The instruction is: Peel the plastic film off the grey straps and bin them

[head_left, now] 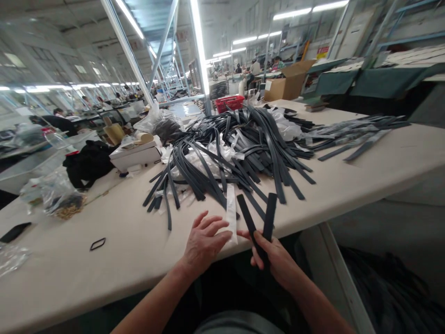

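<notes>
My right hand [273,255] is closed around two dark strap ends [270,214], which point up and apart in a V at the table's front edge. I cannot see whether they belong to one folded strap or two. My left hand [208,239] is open, palm down, its fingers spread. Its thumb and fingertips reach the left edge of a white strip [231,208], whose lower end is near the table edge. The right index finger also points toward that strip. Beyond both hands lies a large tangled pile of dark straps [194,178], with clear plastic wrapping among them.
On the beige table [139,250] lie a black rectangular ring [98,244], a bag of small brass-coloured parts [69,206], black cloth [86,162] and a white box [135,155]. A red basket [229,103] and a cardboard carton [288,83] stand behind. Other people sit far off.
</notes>
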Motion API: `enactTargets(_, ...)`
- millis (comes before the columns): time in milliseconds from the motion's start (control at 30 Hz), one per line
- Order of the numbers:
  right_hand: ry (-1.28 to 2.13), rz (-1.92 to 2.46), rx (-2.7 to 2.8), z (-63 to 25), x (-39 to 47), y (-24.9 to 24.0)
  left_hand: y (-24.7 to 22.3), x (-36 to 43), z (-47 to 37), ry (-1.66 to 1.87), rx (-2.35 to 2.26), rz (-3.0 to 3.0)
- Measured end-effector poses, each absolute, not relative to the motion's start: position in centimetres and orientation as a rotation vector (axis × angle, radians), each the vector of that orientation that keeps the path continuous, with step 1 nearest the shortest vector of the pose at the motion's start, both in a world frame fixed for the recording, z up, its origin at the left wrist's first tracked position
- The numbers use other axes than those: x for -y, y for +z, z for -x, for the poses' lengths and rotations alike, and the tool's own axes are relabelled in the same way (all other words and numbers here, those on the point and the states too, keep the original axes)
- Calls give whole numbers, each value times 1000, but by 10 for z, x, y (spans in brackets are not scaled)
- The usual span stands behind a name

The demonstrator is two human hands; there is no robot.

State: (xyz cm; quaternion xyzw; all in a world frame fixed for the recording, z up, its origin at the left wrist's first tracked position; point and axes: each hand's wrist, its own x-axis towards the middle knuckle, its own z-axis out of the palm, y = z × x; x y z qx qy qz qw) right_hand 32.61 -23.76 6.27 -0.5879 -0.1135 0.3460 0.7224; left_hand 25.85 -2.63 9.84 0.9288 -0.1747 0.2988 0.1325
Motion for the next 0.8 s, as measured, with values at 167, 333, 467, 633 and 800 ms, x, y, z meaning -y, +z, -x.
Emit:
enactTargets(167, 847, 1436, 474, -330, 199, 79, 90, 25, -204, 839, 483, -2667)
enactTargets(333, 683, 1636, 641, -323, 178, 86, 81, 27, -170, 458, -82, -2121)
enactTargets(467, 656, 1668, 701, -314, 174, 90, 81, 26, -171, 17, -279, -1646)
enactTargets(633, 681, 1686, 743, -306, 171, 96, 80, 29, -182, -214, -316, -1646)
enactTargets(800, 754, 1637, 668, -305, 164, 92, 98, 14, -173, -332, -205, -1466)
